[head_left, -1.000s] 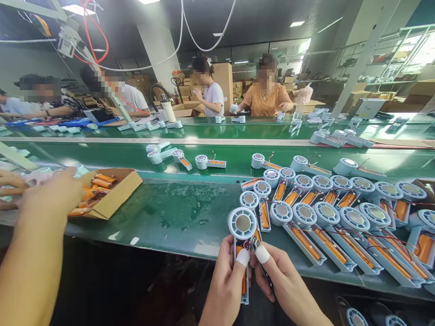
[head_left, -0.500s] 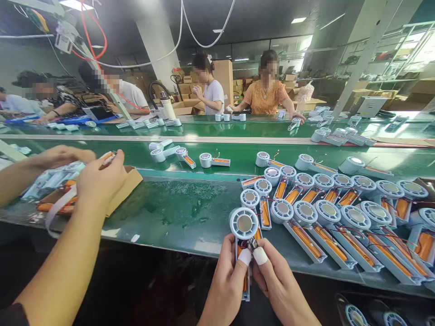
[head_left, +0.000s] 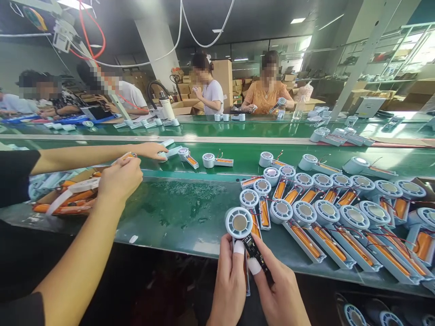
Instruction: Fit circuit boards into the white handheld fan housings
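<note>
1. A pale-blue plastic housing with a round, spoked head (head_left: 239,222) is grasped by the fingers of the left hand (head_left: 228,276) at the near edge of the glossy, scuffed green worktop (head_left: 170,213).
2. A slim black circuit board (head_left: 255,253) is pinched by the right hand (head_left: 282,280) beside the housing; it appears not yet seated.
3. In rows of similar units (head_left: 327,212) at right, orange-wrapped cells (head_left: 304,240) are already laid in narrow troughs; no fitted boards are seen there.
4. Smooth grey discs (head_left: 281,208) are framed by ribbed rims.
</note>
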Demonstrator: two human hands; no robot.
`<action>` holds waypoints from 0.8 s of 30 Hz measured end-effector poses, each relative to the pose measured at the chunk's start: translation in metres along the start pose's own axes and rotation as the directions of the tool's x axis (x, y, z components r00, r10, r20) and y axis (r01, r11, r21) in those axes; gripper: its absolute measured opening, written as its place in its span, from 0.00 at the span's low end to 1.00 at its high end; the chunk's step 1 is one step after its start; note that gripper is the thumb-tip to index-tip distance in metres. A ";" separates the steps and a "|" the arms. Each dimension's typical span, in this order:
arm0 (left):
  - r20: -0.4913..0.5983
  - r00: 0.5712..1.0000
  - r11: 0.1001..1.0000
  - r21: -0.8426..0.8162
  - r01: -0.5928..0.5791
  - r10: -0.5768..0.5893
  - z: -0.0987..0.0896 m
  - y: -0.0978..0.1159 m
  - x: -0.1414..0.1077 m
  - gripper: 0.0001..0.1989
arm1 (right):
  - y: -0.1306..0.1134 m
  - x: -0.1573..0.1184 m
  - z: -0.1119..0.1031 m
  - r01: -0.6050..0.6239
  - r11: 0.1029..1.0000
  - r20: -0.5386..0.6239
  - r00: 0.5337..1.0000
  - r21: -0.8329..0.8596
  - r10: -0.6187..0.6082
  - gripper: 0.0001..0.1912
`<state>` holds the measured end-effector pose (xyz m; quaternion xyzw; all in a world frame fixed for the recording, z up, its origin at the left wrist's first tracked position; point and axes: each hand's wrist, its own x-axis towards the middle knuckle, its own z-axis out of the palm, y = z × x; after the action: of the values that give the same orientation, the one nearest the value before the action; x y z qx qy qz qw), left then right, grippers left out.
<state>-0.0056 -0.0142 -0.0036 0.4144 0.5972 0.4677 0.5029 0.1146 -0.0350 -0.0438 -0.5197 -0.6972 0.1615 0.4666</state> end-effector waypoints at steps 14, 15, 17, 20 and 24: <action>-0.046 0.999 0.999 -0.029 0.014 -0.015 -0.001 -0.014 -0.003 0.26 | -0.018 0.008 0.009 0.142 0.896 0.386 0.922 -0.421 0.035 0.44; -0.043 0.999 0.999 -0.045 0.010 -0.012 -0.005 -0.015 -0.001 0.26 | -0.019 0.011 0.005 0.165 0.889 0.466 0.883 -0.428 0.061 0.46; -0.029 0.999 0.991 -0.129 0.026 -0.030 -0.010 -0.018 0.002 0.26 | -0.021 0.019 -0.006 0.172 0.906 0.588 0.803 -0.386 0.098 0.47; 0.047 0.989 0.910 -0.386 0.150 -0.143 -0.013 -0.017 0.004 0.28 | -0.022 0.031 -0.021 0.048 0.993 0.670 0.741 -0.106 0.036 0.47; 0.097 0.960 0.840 -0.467 0.278 -0.264 -0.013 -0.013 0.005 0.32 | -0.016 0.029 -0.016 -0.423 0.834 0.661 0.744 0.354 0.097 0.41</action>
<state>-0.0192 -0.0140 -0.0172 0.1963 0.5092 0.5179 0.6587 0.1177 -0.0207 -0.0099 -0.3993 -0.6651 0.5564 0.2979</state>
